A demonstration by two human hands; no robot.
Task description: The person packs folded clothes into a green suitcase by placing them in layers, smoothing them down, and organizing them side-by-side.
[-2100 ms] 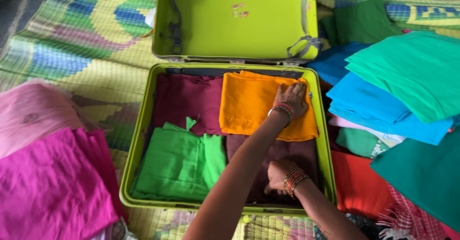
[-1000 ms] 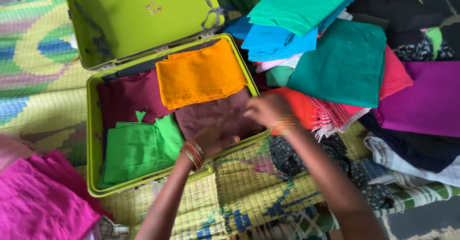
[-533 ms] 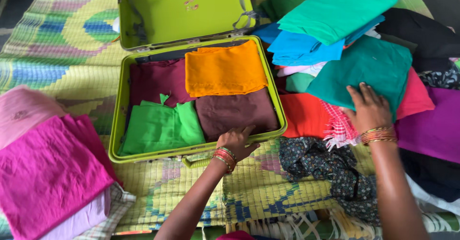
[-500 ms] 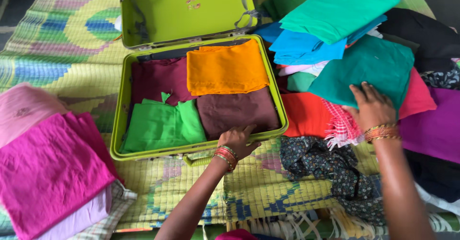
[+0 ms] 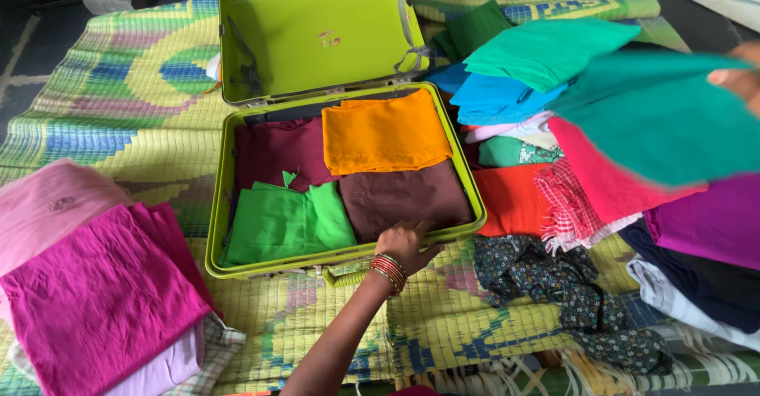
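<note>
Bare forearm, no sleeve, stack of red and gold bangles on the left wrist

I see a woven mat, yellow w/ blue-green pattern, carrying everything: open lime suitcase mid, pink cloth stack on left, dark floral cloth & mixed folded clothes pile on right.

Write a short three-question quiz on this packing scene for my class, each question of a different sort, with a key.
1. True or false: the orange cloth lies inside the suitcase.
2. Which hand rests on the suitcase's front edge?
A. left hand
B. right hand
3. Fill in: the right hand lifts a folded ____ cloth.

Key: 1 true; 2 A; 3 teal.
</note>
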